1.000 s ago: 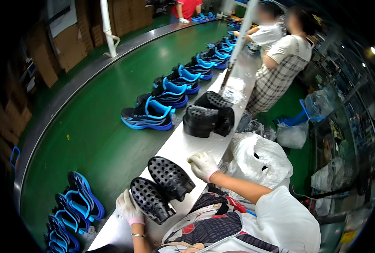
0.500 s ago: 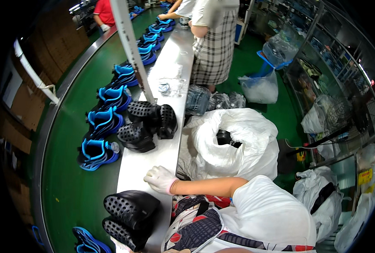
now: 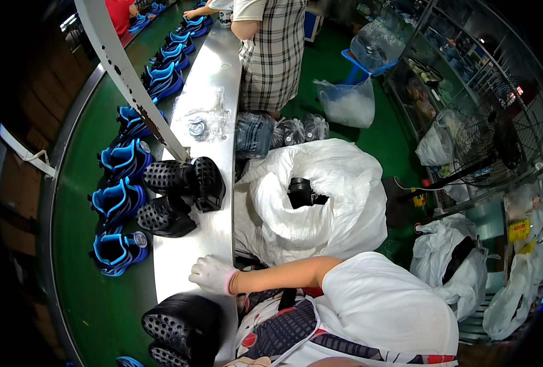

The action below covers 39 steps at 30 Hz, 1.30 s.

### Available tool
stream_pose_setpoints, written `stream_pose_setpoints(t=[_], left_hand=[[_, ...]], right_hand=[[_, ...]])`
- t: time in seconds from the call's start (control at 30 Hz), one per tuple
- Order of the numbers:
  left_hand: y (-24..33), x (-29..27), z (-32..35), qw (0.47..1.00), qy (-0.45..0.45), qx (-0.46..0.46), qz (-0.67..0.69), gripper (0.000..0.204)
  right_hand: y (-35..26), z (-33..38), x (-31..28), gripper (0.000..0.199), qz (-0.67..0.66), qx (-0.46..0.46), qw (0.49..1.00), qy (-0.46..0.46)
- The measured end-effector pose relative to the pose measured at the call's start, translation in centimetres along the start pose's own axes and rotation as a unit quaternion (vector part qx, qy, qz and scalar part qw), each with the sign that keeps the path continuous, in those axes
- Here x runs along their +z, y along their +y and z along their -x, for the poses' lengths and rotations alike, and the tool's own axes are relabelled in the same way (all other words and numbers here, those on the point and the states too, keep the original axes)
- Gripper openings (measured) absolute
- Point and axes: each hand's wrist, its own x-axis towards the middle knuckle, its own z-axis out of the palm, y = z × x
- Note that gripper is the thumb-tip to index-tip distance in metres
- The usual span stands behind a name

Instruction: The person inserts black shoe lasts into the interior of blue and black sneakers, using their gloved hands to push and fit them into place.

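The white-gloved right hand (image 3: 212, 274), fingers curled inward, whether pinching anything I cannot tell, is just beside two black, perforated, shoe-shaped blocks (image 3: 187, 319) over the silver metal worktop (image 3: 213, 235), the left hand unseen.

Black perforated blocks (image 3: 164, 217): at least five, with three grouped beside the nearer post and two by the lower edge of the tabletop (image 3: 213, 235); blue-and-black shoes (image 3: 115, 202): four left of that post, at least four past it, one cut off at the lower edge; hands: one in view, the right (image 3: 213, 275); metal posts (image 3: 120, 70): two; big white sacks (image 3: 344, 214): one; standing fans (image 3: 500, 128): one; co-workers (image 3: 271, 55): at least two.
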Motion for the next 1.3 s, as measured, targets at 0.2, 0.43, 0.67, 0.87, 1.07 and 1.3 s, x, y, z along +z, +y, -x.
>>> stream_pose_setpoints(t=[0.2,0.43,0.67,0.87,1.07,1.3], left_hand=[[-0.4,-0.4,0.2,1.0,0.0,0.009,0.007,0.023],[-2.9,-2.0,1.3,1.0,-0.001,0.005,0.02,0.025],[-3.7,-5.0,2.3,0.999,-0.002,-0.011,0.044,0.027],[0.3,-8.3,0.5,0.94,-0.06,-0.244,0.231,0.036],[-2.6,-5.7,1.3,0.977,-0.036,-0.162,0.132,0.038],[-4.5,-4.8,2.4,1.0,-0.011,-0.008,0.002,0.018]], right_hand=[[0.3,0.1,0.1,0.004,0.013,-0.011,1.0,0.022],[0.0,0.3,0.2,0.005,0.021,-0.015,1.0,-0.007],[-0.9,-0.1,-1.6,0.012,0.024,-0.03,0.999,-0.034],[-1.9,-0.3,-1.8,0.012,0.032,-0.016,0.999,-0.027],[-1.8,-0.1,-1.6,0.011,0.043,-0.016,0.998,-0.03],[-2.1,-0.5,-2.1,0.009,0.04,-0.026,0.999,-0.012]])
